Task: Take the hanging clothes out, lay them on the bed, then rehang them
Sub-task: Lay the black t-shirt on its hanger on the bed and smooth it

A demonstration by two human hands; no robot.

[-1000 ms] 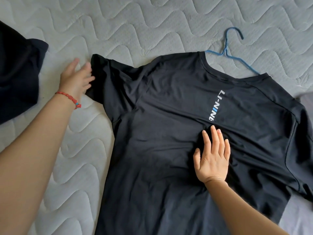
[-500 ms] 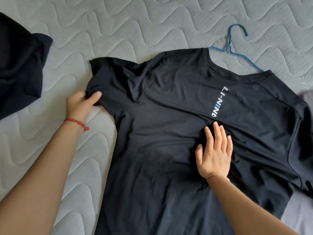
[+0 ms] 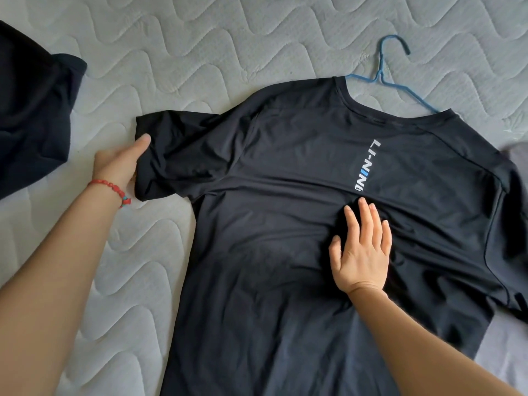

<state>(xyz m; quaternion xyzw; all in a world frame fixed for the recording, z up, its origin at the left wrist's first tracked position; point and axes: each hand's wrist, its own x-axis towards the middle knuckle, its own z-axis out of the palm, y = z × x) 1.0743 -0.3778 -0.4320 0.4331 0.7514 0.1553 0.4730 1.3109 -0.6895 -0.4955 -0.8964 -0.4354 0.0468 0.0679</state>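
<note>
I am watching the laying-out step: the black T-shirt is lying spread on the bed, its blue hanger poking out of the collar. The left hand is pinching the edge of the left sleeve, thumb on top, seemingly pulling it flat. The right hand is pressing down on the chest just below the printed logo, fingers straight, grasping nothing. I judge the next move is smoothing the bunched fabric around that palm, then lifting the shirt by the hanger for rehanging. 1 other dark garment is lying at the left, apart from the shirt. Nothing is blocking the hanger hook, though the right sleeve is running off the frame edge.
</note>
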